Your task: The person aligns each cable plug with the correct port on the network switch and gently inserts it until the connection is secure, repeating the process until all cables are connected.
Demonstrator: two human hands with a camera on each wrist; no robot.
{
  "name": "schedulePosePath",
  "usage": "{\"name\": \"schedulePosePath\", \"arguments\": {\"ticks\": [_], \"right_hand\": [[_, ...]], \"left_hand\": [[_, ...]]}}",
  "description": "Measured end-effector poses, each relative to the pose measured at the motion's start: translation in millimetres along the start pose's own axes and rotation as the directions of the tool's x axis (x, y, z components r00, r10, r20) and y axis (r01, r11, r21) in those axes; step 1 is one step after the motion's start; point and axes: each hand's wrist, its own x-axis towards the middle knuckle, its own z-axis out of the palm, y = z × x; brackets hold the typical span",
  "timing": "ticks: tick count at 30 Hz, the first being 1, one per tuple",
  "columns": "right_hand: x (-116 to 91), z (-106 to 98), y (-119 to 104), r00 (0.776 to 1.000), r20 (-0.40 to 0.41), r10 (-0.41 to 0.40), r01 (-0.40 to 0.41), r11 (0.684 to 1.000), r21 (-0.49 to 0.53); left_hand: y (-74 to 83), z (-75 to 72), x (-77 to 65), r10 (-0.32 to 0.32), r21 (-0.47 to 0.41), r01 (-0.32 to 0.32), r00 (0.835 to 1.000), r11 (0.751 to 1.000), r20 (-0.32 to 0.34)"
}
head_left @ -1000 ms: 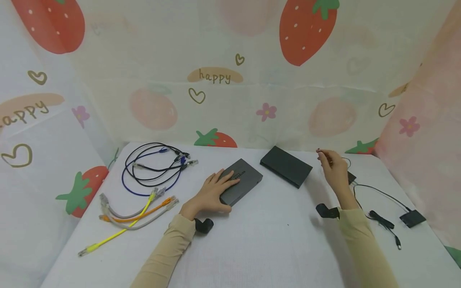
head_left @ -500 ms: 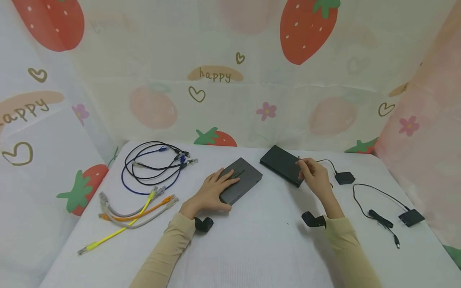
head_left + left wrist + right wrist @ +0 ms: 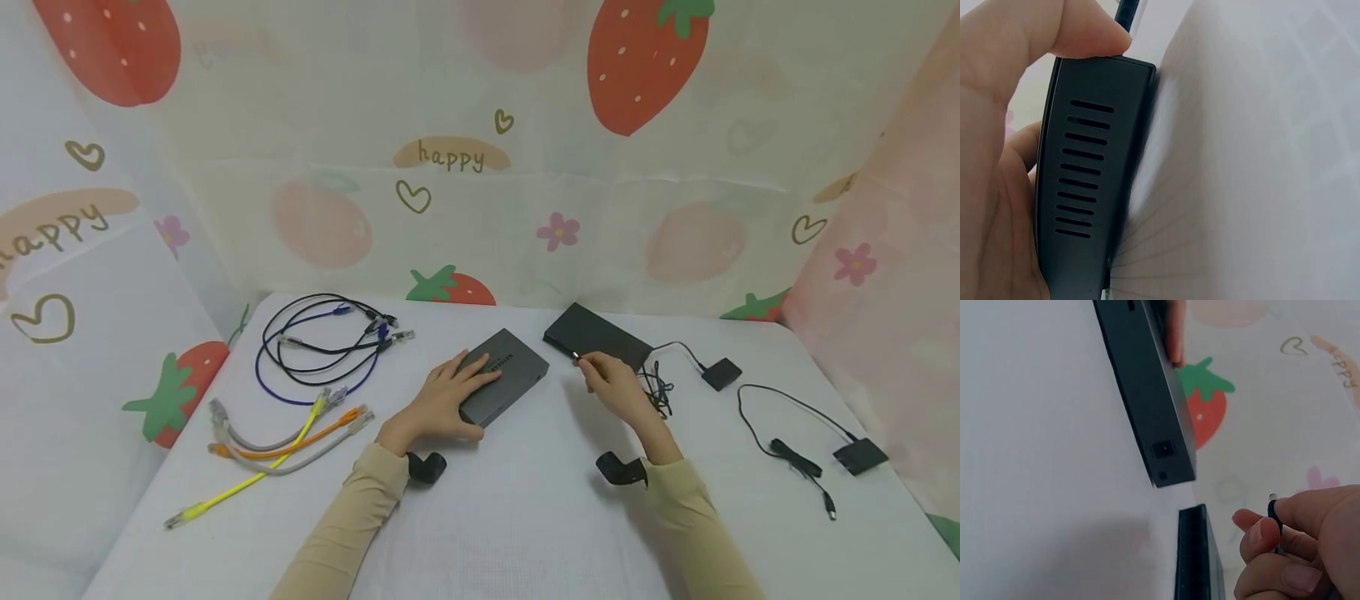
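Note:
My left hand (image 3: 442, 404) rests with spread fingers on a grey network switch (image 3: 517, 371) marked NETGEAR. In the left wrist view, the thumb presses a corner of the switch (image 3: 1079, 187), beside a row of vent slots. My right hand (image 3: 621, 393) pinches a small barrel plug (image 3: 576, 356) between thumb and fingers, in front of a second black box (image 3: 596, 335). From this hand a bundled black cord (image 3: 658, 392) hangs, seemingly belonging to a power adapter (image 3: 722, 374). In the right wrist view, the end of the switch has a power socket (image 3: 1163, 449); the plug (image 3: 1273, 498) is apart from it.
Black and blue network cables (image 3: 326, 342) lie coiled at the back left. Nearer are grey, orange and yellow patch cables (image 3: 243, 487). Another power adapter (image 3: 860, 456) with its cord lies at the right. A strawberry-print cloth (image 3: 465, 225) stands behind the white table.
My right hand has moved left and nearer with the plug, from beside the adapter to in front of the black box. The cord trails behind it. My left hand stays on the network switch.

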Motion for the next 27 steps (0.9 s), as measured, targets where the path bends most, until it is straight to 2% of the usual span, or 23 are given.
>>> {"name": "schedulePosePath", "arguments": {"ticks": [11, 20, 27], "right_hand": [[0.9, 21.9, -3.3, 0.992, 0.123, -0.009, 0.004, 0.999, 0.039], [0.3, 35.4, -1.2, 0.992, 0.107, 0.069, -0.074, 0.996, 0.046], [2.9, 45.4, 4.3, 0.997, 0.061, 0.053, -0.055, 0.998, 0.040]], "left_hand": [[2.1, -2.3, -0.8, -0.002, -0.010, 0.002, 1.000, 1.000, 0.006], [3.9, 1.4, 1.0, -0.034, 0.036, 0.034, 0.999, 0.999, -0.021], [3.4, 3.2, 1.4, -0.038, 0.051, 0.040, 0.999, 0.998, -0.033]]}}
